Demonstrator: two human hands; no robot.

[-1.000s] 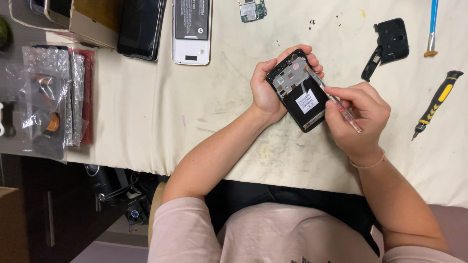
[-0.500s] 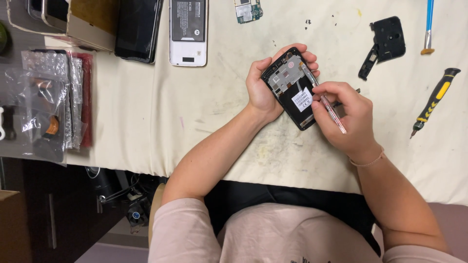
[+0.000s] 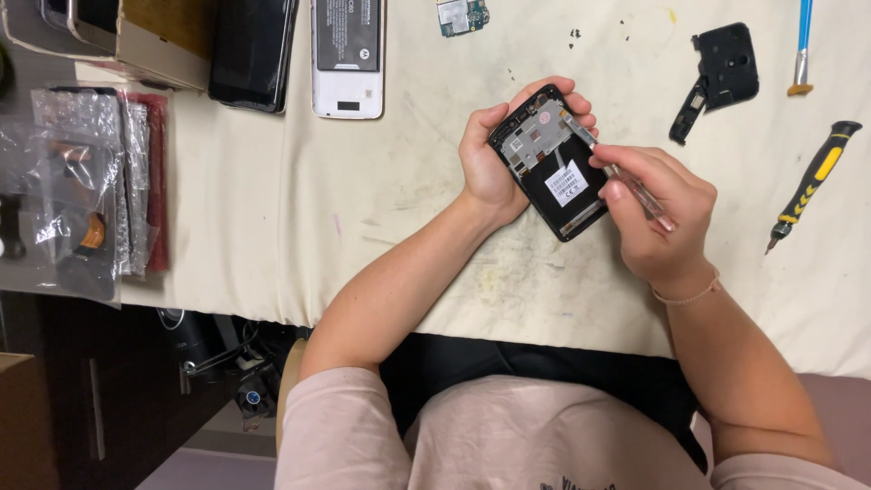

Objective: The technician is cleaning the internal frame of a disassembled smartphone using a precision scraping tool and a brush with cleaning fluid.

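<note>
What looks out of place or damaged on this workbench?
The cream table cover is stained with dark smudges near the front edge. The phone in the left hand lies open, its back removed; a detached black cover piece lies apart.

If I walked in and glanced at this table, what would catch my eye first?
At the centre, the left hand holds an opened black phone with its insides bare, while the right hand presses a thin tool to its upper part. To the right lies a black and yellow screwdriver, with a loose black phone part above it. At top left lie a white phone back and a dark phone.
</note>
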